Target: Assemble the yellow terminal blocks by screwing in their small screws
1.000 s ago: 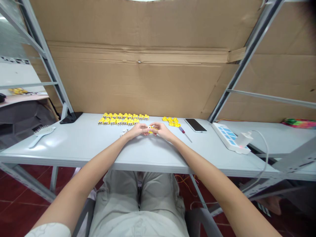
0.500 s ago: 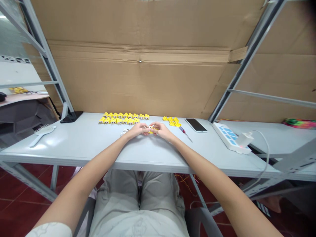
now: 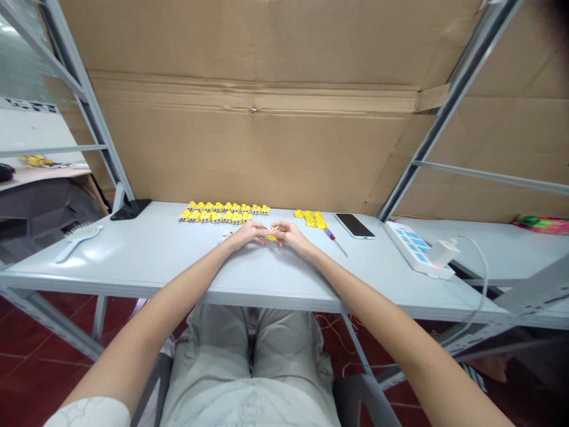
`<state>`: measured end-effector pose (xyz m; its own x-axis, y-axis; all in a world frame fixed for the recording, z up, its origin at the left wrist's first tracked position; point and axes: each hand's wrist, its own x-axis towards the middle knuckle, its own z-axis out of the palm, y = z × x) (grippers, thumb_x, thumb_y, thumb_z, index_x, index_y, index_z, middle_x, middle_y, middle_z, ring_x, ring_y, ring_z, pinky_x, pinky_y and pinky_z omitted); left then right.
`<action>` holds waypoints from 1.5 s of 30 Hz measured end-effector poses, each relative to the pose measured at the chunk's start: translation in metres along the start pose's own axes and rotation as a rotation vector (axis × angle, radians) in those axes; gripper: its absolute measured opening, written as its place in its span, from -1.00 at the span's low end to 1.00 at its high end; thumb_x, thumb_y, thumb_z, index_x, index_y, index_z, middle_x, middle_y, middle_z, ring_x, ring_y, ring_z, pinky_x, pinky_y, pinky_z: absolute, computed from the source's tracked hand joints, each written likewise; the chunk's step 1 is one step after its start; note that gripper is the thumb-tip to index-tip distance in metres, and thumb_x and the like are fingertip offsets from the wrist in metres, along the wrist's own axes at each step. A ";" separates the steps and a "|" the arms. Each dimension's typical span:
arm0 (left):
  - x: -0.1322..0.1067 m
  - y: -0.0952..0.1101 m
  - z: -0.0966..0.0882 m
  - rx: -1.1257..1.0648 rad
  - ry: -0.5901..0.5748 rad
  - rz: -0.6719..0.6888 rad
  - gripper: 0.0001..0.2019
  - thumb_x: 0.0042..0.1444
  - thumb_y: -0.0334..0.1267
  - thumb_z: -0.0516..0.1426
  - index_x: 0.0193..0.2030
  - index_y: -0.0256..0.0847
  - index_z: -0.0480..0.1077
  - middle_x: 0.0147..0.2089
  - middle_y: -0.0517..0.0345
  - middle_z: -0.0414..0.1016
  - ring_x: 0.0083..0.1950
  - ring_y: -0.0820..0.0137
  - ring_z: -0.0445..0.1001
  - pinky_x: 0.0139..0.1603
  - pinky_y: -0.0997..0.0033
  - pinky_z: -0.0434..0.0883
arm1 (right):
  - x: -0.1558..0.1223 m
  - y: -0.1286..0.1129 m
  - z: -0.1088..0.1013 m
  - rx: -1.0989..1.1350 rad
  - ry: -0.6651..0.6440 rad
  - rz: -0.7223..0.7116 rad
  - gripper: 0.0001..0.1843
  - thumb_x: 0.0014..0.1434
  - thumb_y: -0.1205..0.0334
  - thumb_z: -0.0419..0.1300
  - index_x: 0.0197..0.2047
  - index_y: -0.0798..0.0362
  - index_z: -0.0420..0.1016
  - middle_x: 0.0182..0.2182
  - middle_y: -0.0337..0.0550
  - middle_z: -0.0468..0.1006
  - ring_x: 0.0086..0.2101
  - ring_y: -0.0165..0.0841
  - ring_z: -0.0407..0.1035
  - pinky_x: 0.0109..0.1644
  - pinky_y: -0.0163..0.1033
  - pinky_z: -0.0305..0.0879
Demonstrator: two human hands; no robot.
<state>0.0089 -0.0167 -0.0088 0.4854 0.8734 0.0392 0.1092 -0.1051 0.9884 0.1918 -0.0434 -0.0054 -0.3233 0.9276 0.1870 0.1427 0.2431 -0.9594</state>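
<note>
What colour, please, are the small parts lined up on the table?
The small parts are bright yellow, best in the head view.

Glossy yellow plastic pieces, smooth metal shelf (cardboard behind: matt).

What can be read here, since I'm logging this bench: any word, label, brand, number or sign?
Nothing can be quoted.
Dark marks on the white board at far left: too blurred to read.
Yellow plastic parts: any marks too small to read.
Phone: no readable text.
</note>
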 end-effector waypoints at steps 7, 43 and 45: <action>0.001 -0.002 -0.001 0.063 0.019 0.044 -0.60 -0.09 -0.02 0.34 -0.27 -0.35 0.48 -0.36 0.00 0.57 -0.28 0.33 0.57 -0.15 0.33 0.46 | 0.002 0.000 0.000 0.041 -0.004 0.023 -0.76 0.06 0.29 0.26 -0.17 0.11 0.42 -0.48 -0.25 0.48 -0.56 -0.47 0.34 -0.40 -0.30 0.35; 0.003 -0.011 0.010 0.706 -0.097 0.366 -0.55 0.06 0.01 0.21 -0.02 -0.27 0.48 -0.05 -0.02 0.57 -0.11 0.27 0.49 -0.02 0.31 0.38 | 0.027 0.032 -0.070 -0.925 0.255 0.073 -0.77 0.20 0.35 0.10 -0.28 0.10 0.61 -0.20 0.00 0.64 -0.18 -0.25 0.47 0.00 -0.19 0.29; 0.003 -0.011 0.010 0.703 -0.089 0.365 -0.56 0.05 0.00 0.22 -0.02 -0.27 0.49 -0.06 -0.02 0.58 -0.11 0.27 0.49 -0.03 0.31 0.38 | 0.027 0.032 -0.069 -0.922 0.267 0.045 -0.79 0.19 0.32 0.11 -0.25 0.11 0.60 -0.21 0.00 0.63 -0.20 -0.26 0.46 -0.04 -0.19 0.30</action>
<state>0.0181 -0.0177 -0.0215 0.6599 0.6882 0.3015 0.4374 -0.6782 0.5905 0.2519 0.0086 -0.0161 -0.0920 0.9478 0.3054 0.8661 0.2275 -0.4452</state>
